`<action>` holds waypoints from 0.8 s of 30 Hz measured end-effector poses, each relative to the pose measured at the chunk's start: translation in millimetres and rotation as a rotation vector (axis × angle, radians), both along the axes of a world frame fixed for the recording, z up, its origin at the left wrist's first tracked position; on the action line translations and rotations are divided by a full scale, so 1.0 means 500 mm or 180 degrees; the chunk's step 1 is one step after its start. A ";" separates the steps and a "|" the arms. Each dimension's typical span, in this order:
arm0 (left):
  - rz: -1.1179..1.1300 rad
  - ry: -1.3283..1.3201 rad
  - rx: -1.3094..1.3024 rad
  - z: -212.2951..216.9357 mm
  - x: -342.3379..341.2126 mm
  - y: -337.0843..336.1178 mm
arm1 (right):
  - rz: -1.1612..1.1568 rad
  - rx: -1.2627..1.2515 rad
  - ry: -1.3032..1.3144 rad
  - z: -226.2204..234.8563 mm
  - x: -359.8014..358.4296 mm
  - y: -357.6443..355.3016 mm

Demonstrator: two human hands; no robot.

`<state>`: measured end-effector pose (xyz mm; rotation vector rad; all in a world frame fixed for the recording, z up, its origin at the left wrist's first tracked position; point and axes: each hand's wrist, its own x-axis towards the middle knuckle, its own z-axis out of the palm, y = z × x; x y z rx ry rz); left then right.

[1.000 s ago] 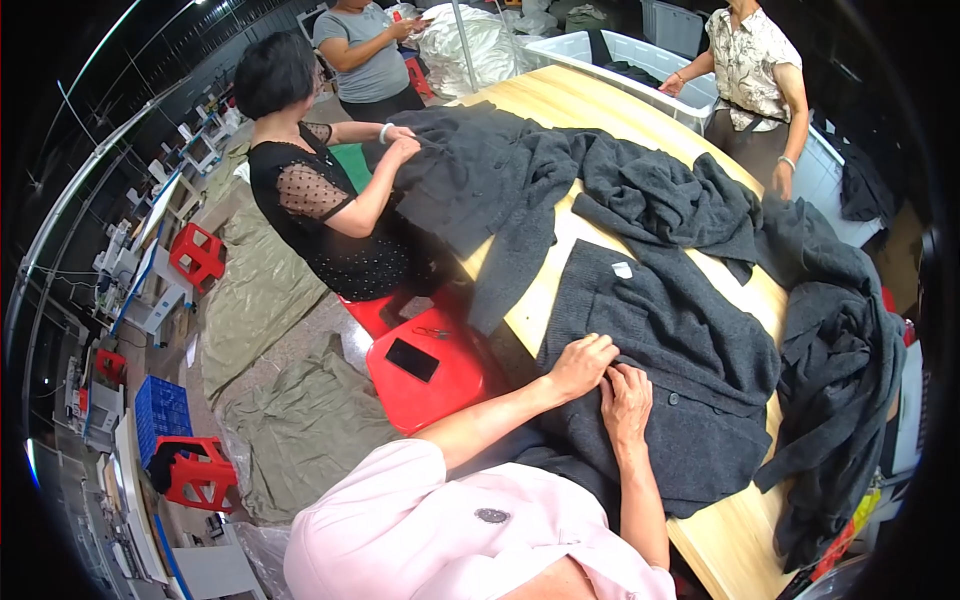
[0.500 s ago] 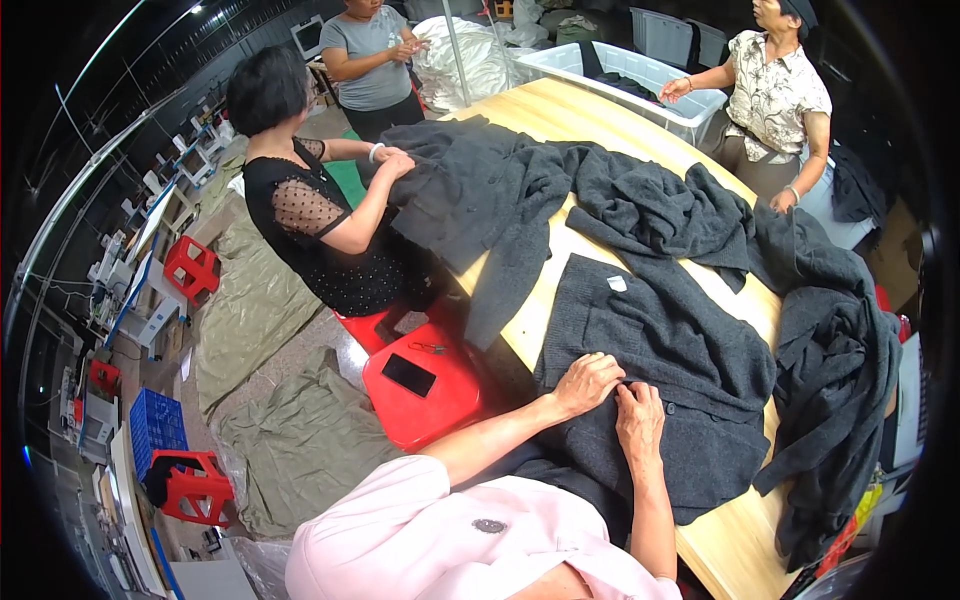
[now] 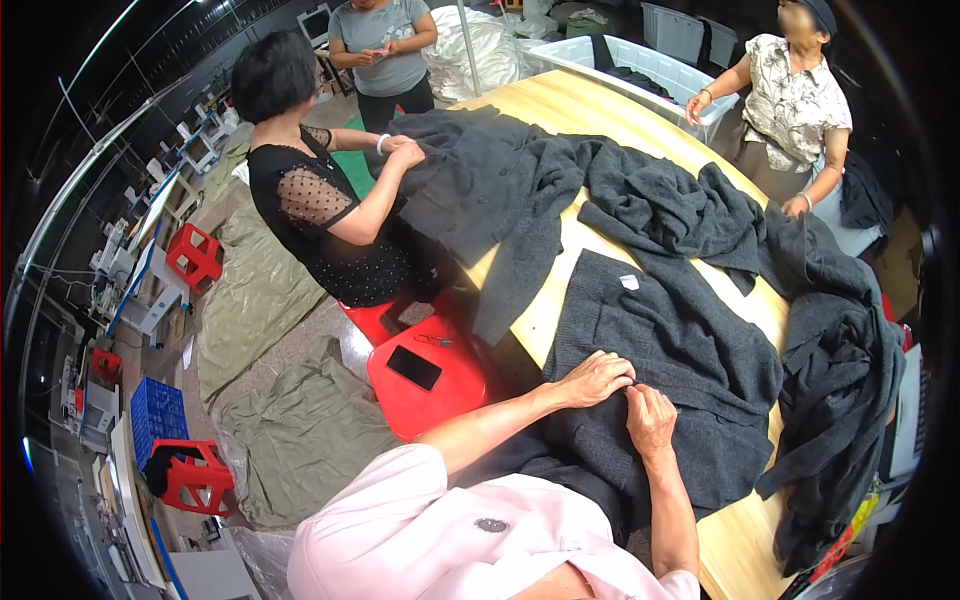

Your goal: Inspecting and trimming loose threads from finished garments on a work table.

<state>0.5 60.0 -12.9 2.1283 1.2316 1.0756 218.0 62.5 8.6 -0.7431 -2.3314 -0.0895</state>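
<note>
The dark grey knit garment lay spread on the near part of the wooden table, its lower folds reaching toward my lap, a small white label near its far edge. I had both hands on its buttoned front: my left hand lay palm down, fingers bent and drawn together on the cloth, and my right hand pinched it just beside, fingertips nearly meeting; I couldn't tell exactly what bit lay between them. Beyond it sat a crumpled dark garment, and to the right a dark heap hung over the table's edge. To my left, a phone rested on a red stool, near a co-worker in black handling another dark garment.
</note>
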 end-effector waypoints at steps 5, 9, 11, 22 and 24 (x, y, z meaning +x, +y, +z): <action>-0.0057 0.0068 0.0255 0.001 0.003 -0.010 | -0.0114 0.0009 0.0080 0.005 -0.008 -0.006; -0.0190 0.0019 0.0021 0.003 -0.009 -0.001 | -0.0071 -0.0140 -0.0103 -0.012 -0.002 0.001; -0.0474 -0.0145 -0.0480 0.013 -0.022 0.005 | -0.0050 -0.0237 -0.0133 -0.011 -0.003 0.001; -0.0263 -0.0745 -0.0598 0.013 -0.004 0.008 | -0.0010 -0.0565 0.0427 -0.019 -0.009 -0.001; -0.0270 -0.0766 -0.0411 0.010 -0.004 0.006 | -0.0152 -0.0720 0.0462 -0.022 -0.009 -0.002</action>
